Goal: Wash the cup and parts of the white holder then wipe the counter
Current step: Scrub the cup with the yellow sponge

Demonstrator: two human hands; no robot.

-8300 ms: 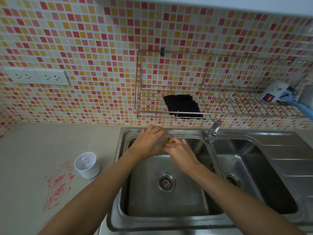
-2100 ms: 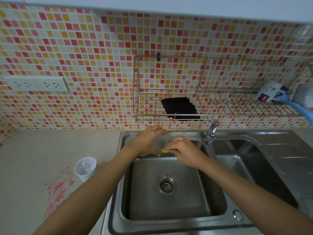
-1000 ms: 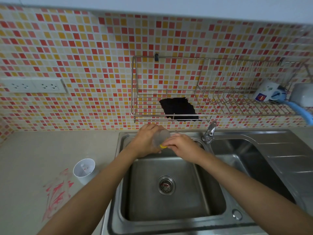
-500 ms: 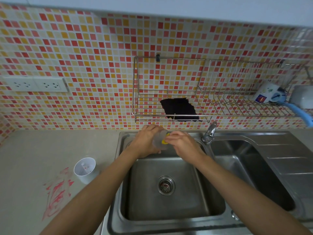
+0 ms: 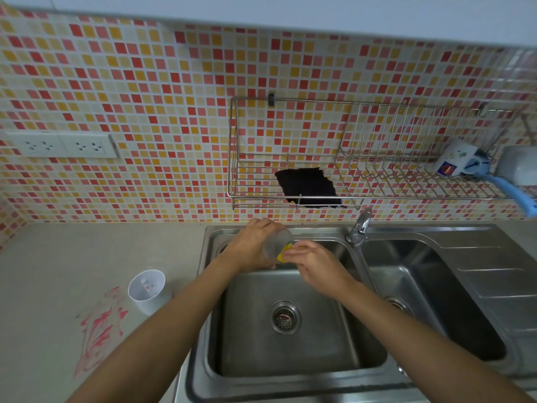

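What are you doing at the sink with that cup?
A person is scrubbing a clear plastic cup over the left basin of the steel double sink. The left hand holds the cup tilted, and the right hand pushes a yellow sponge into its mouth. No water can be seen running from the chrome tap. The white round holder stands on the beige counter beside red smears, which are not wiped yet.

Two hands, one clear cup, one white holder, two sink basins, one faucet, one wire rack
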